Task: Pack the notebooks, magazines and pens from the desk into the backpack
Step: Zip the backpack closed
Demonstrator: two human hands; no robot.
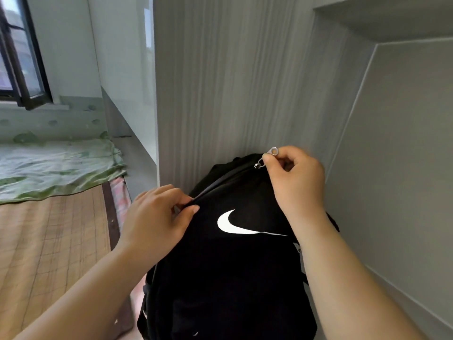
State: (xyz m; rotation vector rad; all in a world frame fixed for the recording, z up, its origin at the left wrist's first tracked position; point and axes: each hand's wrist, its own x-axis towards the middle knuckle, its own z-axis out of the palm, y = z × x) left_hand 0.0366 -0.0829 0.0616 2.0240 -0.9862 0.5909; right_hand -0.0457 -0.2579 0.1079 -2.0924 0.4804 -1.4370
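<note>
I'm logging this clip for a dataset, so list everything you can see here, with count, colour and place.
backpack: one, black with a white swoosh logo, upright in the lower centre, against the panel
zipper pull: one, silver metal, at the top of the backpack
wood-grain panel: one, pale grey, upright behind the backpack
wall: one, light grey, on the right
sheet: one, green patterned, crumpled at the left
bamboo mat: one, tan, lower left, below the sheet
window: one, dark frame, upper left
left hand: one, pinching the backpack fabric by the zipper track
right hand: one, pinching the zipper pull
</note>
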